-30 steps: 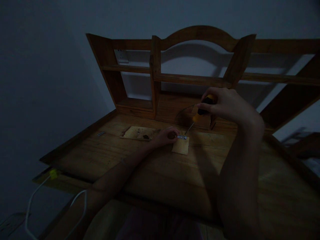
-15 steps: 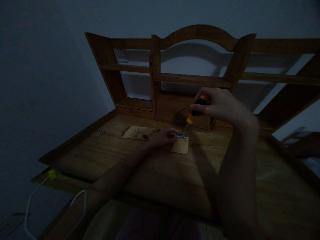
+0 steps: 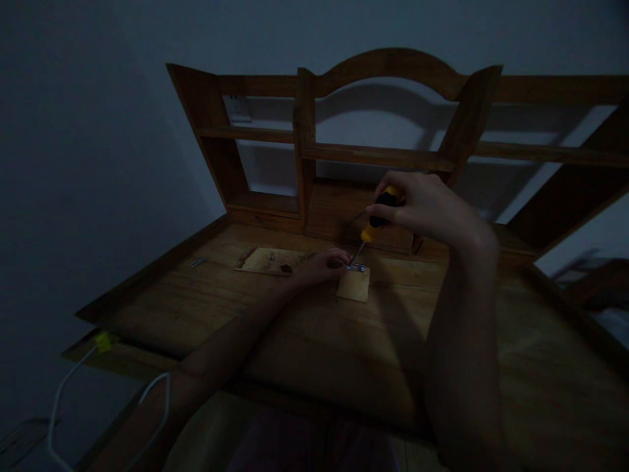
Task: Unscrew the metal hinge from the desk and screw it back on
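Observation:
My right hand (image 3: 417, 206) is wrapped round the yellow and black handle of a screwdriver (image 3: 377, 219), which leans with its shaft pointing down and left. The tip meets the left end of a small metal plate (image 3: 357, 267). This plate lies along the far edge of a small pale wood piece (image 3: 354, 286) on the desk. With its fingers curled in a pinch, my left hand (image 3: 327, 267) rests at the left of the plate, fingertips close to the screwdriver tip. What those fingertips grip is too small and dark to make out.
The wooden desk (image 3: 295, 328) carries a longer, rough-edged board (image 3: 268, 260) behind my left hand. Small metal pieces (image 3: 198, 262) lie farther left. A wooden shelf unit (image 3: 378, 154) rises at the back. A white cable (image 3: 55, 406) with a yellow tag (image 3: 103, 341) hangs at the left edge.
My right hand and the screwdriver have shifted slightly left and down, and the tip has gone from the middle of the metal plate to its left end. My left hand is nearly still.

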Motion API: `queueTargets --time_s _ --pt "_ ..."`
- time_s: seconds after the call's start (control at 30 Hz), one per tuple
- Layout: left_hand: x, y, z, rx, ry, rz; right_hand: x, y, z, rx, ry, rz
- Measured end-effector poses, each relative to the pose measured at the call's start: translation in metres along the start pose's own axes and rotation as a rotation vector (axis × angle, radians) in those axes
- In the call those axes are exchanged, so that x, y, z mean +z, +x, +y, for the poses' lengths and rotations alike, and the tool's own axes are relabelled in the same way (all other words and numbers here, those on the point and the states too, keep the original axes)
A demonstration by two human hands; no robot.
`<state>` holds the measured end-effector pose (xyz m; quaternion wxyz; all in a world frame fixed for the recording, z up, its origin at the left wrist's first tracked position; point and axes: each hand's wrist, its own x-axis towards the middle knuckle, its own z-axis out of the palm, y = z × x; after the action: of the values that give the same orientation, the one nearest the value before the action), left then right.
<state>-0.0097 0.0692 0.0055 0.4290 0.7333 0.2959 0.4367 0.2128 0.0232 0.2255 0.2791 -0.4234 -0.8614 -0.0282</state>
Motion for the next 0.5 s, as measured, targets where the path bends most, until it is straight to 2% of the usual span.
queueTargets --time_s 0.37,0.5 --pt "0.0028 -0.0004 -0.0022 0.02 0.081 0.004 0.001 0.0015 -0.0023 0.044 0.0 -0.03" --pt "0.0018 -0.001 -0.0041 0.048 0.212 0.097 -0.0045 -0.002 -0.0024 0.069 0.018 0.084"
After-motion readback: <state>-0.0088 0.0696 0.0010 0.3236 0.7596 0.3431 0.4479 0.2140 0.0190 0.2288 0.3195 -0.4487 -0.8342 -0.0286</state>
